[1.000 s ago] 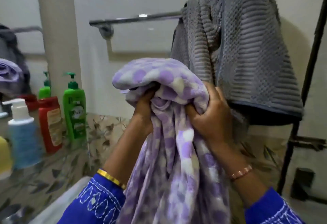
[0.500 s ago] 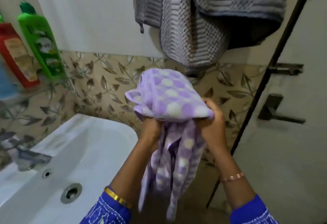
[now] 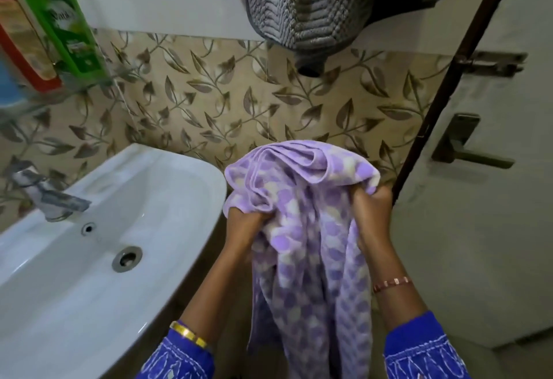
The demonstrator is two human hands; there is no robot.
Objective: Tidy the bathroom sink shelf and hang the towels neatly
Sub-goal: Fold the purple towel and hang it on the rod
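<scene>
A purple towel with pale spots (image 3: 305, 229) hangs bunched between both my hands, right of the sink. My left hand (image 3: 244, 226) grips its left side and my right hand (image 3: 369, 214) grips its right side; the folded top flops over my fingers. Its long end drops down out of view. A grey ribbed towel (image 3: 308, 4) hangs on the wall above; its rail is out of the frame. On the glass shelf (image 3: 89, 83) at upper left stand a green bottle (image 3: 62, 19), a red bottle (image 3: 21, 40) and a blue one (image 3: 7, 88).
The white sink (image 3: 191, 175) with its tap (image 3: 51, 196) and drain (image 3: 127, 259) lies at the left, close to my left arm. A white door with a dark handle (image 3: 466, 151) and a latch (image 3: 490, 62) stands at the right. Leaf-patterned tiles cover the wall.
My hands have carried the purple towel down from the rail's height to beside the sink. My view has tilted downward, so the rail is gone and the sink and door show.
</scene>
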